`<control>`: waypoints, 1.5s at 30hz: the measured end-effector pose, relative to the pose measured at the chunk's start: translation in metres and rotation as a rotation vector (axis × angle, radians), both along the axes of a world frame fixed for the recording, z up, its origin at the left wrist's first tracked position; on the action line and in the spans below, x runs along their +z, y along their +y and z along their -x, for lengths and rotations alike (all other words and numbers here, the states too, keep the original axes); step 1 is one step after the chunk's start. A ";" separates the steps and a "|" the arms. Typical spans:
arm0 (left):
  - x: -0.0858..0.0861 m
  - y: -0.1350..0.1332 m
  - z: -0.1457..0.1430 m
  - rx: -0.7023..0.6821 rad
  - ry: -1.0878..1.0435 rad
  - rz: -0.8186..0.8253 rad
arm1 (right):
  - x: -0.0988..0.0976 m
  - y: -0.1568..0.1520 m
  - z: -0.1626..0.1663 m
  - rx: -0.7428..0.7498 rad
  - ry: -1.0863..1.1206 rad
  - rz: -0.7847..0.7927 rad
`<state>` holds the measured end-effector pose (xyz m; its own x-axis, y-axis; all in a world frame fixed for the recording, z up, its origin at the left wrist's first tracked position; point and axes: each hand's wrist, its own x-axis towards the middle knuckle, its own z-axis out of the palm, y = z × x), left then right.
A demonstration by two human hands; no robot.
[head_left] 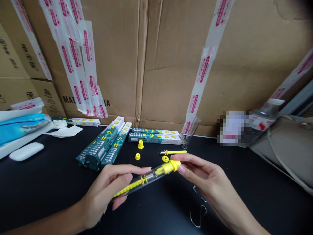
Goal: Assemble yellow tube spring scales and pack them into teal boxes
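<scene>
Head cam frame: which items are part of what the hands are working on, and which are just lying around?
In hand:
- clear tube with yellow scale, held by left hand
- yellow cap on its end, pinched by right hand

Close by, loose parts:
- yellow rod
- small yellow pieces
- wire hooks

Lying about:
- green boxes
- white mouse
- cardboard cartons

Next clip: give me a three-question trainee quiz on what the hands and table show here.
1. True or false: both hands hold the clear tube.
2. Which hand pinches the yellow cap? A) left hand B) right hand
3. Fill in: the loose yellow rod lies on the black ____.

Key: 1 true; 2 B; 3 table.
</scene>
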<state>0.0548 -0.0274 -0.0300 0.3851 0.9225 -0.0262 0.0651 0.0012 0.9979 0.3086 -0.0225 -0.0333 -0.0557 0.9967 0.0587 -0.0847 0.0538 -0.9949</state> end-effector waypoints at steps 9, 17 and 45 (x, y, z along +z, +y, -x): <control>-0.002 -0.002 0.001 0.000 0.050 -0.060 | -0.003 -0.003 0.006 -0.013 0.037 0.006; -0.007 -0.003 0.002 0.008 0.140 -0.126 | -0.003 -0.008 0.016 -0.029 0.200 0.083; -0.001 -0.011 -0.010 0.083 0.195 -0.218 | -0.009 -0.011 0.033 0.034 0.486 0.150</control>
<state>0.0649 -0.0387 -0.0306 0.3154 0.9425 0.1103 0.2638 -0.1987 0.9439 0.2755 -0.0337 -0.0424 -0.0900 0.9943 -0.0575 -0.5388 -0.0972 -0.8368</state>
